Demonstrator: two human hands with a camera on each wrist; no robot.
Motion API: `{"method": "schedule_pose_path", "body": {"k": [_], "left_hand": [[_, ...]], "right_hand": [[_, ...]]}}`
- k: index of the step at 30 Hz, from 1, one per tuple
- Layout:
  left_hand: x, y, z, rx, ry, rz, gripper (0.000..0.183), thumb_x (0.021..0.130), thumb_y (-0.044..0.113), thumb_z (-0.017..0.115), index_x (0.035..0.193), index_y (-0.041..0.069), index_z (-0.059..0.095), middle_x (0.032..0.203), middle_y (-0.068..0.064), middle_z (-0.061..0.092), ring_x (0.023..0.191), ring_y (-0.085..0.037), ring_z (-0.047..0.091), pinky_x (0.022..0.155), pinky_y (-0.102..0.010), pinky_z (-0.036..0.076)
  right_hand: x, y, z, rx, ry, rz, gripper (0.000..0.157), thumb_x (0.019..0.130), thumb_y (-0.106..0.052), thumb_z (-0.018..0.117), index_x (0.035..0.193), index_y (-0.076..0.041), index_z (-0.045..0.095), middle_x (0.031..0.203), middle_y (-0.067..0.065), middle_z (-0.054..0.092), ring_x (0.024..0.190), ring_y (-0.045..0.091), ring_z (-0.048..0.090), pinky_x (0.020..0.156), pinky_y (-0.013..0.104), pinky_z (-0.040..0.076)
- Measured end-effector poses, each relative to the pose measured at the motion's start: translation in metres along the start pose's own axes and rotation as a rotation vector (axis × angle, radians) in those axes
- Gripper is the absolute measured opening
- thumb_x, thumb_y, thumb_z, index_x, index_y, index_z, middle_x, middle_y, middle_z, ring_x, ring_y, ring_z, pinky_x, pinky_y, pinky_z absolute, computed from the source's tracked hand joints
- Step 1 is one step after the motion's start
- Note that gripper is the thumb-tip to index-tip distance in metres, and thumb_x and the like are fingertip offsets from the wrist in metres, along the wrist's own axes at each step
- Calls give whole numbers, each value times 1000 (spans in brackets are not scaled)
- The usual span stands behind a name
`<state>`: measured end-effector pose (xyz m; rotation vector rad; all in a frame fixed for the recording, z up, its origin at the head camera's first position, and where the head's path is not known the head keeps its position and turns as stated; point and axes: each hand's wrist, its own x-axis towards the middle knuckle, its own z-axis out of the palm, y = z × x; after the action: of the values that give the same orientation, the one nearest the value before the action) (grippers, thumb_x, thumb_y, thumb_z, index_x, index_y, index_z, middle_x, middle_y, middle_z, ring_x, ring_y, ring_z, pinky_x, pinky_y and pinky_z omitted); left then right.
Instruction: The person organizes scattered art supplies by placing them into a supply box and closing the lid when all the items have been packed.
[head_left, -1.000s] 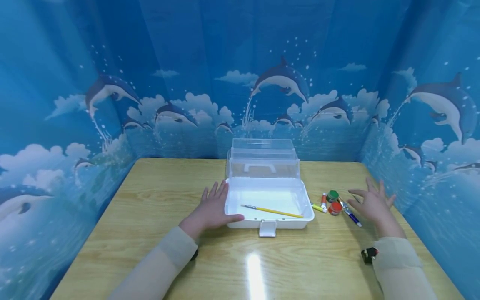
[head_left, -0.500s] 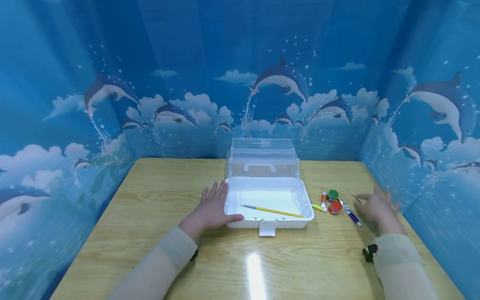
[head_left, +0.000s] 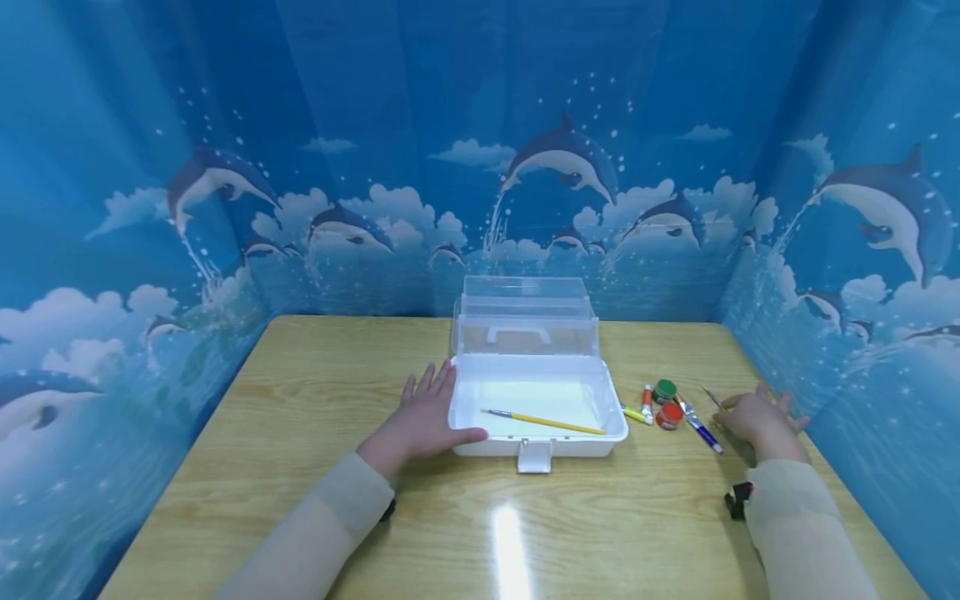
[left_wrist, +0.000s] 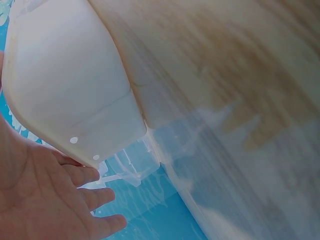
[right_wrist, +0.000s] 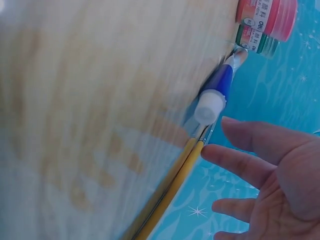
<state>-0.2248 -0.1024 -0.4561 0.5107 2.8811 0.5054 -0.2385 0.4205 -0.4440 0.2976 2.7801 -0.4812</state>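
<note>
My left hand [head_left: 420, 421] rests against the left side of a white plastic box [head_left: 577, 448], fingers spread, thumb over its front rim. A yellow-handled paintbrush [head_left: 547, 422] lies inside the box. At the table's right, my right hand [head_left: 761, 427] reaches down beside another yellow paintbrush [right_wrist: 172, 197]. In the right wrist view the index fingertip is at this brush's handle, while the thumb stands apart from it. Just left of that hand lies a blue paint tube [right_wrist: 220, 82] with a white cap. The brush's handle end is hidden under the hand in the head view.
The box's clear lid [head_left: 528, 312] stands raised at the back. Between box and right hand are a green paint jar [head_left: 664, 391], a red paint jar [head_left: 670, 416], an orange-red tube [head_left: 647, 400] and a yellow tube [head_left: 634, 414]. A dolphin-printed curtain [head_left: 360, 125] surrounds the table.
My right hand has moved down and slightly right to the paintbrush, which shows more clearly now. The left hand and the box have stayed put.
</note>
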Motion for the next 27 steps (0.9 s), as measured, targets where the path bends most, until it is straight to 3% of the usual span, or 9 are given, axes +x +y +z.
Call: {"method": "schedule_pose_path", "body": {"k": [10,15,21,27], "left_hand": [[1,-1,0,-8,5,9,119,83,79,55,160,6,3,168,-13,0,153,-36,-3,120,-56,-4],[2,-2,2,-8,5,9,121,81,81,54,160,6,2,168,-13,-1,153,-36,-3,120,-56,-4],[2,-3,1,-1,-7,6,124,79,86,50,160,7,-1,168,-12,-2,153,-35,-4,120,-56,-5],[1,-2,1,-7,2,14,123,80,86,50,160,7,0,168,-12,-1,153,-35,-4,120,-56,-4]], "right_hand": [[3,1,-3,-28,-10,25,44,93,-28,66,122,5,66,145,50,5,128,71,-25,91,88,-8],[4,-4,-4,-40,-3,71,31,87,-21,71,103,6,73,141,50,20,128,67,-30,90,87,-14],[8,-7,-1,-87,-12,77,14,83,-15,72,83,-1,75,128,44,49,126,66,-32,86,87,-17],[12,-9,-1,-106,-12,49,10,82,-12,70,74,-6,72,118,40,58,127,67,-28,83,87,-20]]}}
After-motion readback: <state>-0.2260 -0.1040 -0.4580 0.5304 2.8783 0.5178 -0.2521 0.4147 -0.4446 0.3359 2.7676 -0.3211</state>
